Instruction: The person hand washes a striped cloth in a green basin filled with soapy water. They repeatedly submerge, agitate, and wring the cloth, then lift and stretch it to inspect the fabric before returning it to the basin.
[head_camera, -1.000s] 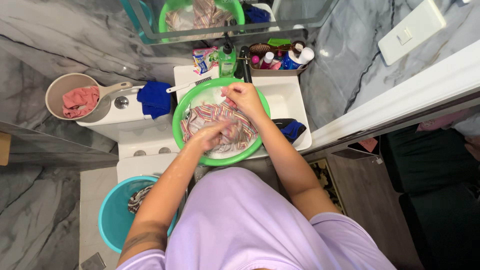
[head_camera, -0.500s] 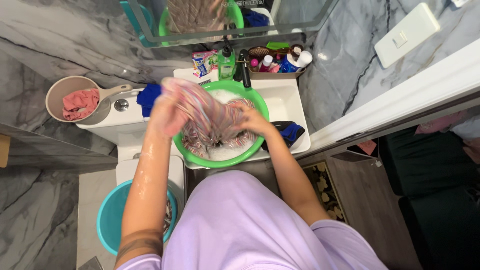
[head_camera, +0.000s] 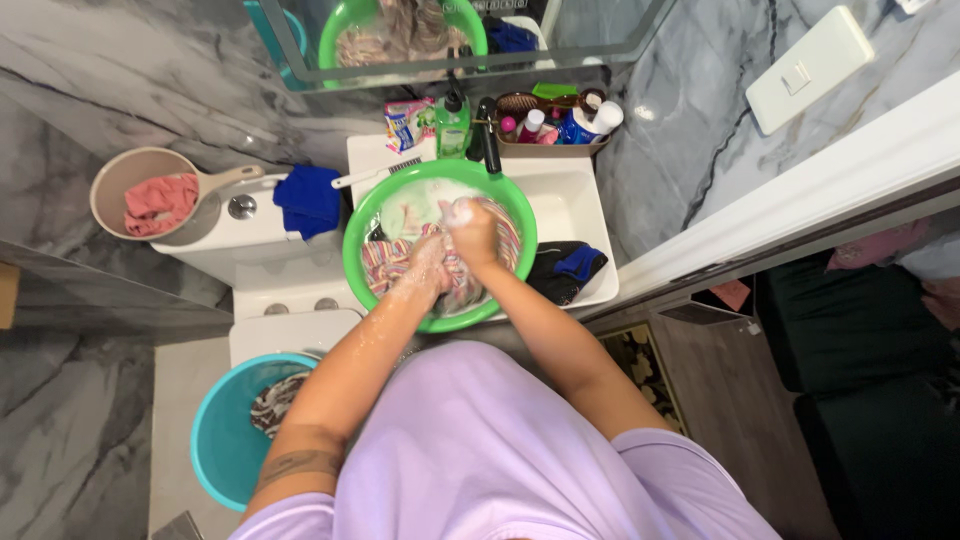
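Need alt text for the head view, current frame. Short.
Seen from above, a person's two soapy hands, left hand and right hand, grip a striped cloth in a green basin of suds on a white sink. A teal tub sits on the floor to the left, and a blue cloth lies on the toilet tank.

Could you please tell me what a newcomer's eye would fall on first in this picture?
The bright green basin on the white sink, where the soapy left hand and right hand grip a striped cloth. Lower left, a teal bucket holds another patterned cloth.
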